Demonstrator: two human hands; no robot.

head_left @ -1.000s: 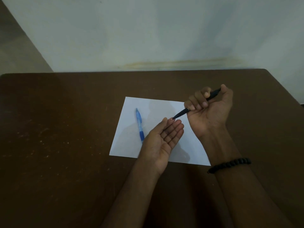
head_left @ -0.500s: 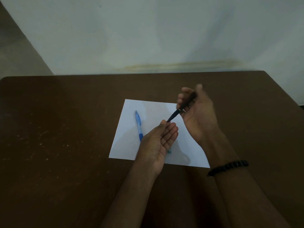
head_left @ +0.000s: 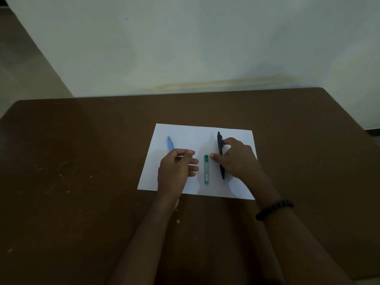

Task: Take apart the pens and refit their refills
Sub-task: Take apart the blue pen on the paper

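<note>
Two pens and one small green case lie on a white sheet of paper spread on the brown table. Farthest left is the blue pen, running near to far; only its far end shows, because the left hand covers the rest. At the middle of the sheet lies the green case, a slim, flat, translucent tube of the kind that holds leads or refills, lying lengthwise near to far with a darker green cap at its far end. What is inside it cannot be made out in this dim light. Just right of the case lies the black pen, also near to far, its clip end far and its tip near, flat on the paper.

The right hand rests over the black pen: the thumb lies on the left of the barrel and a curled fingertip touches it near the clip, so the hand grasps the pen lightly against the sheet. A dark beaded bracelet circles that wrist. On the left hand, thumb and forefinger are pinched together above the paper; whether something thin sits between them cannot be told. Its other fingers are loosely extended towards the green case without touching it.
</note>
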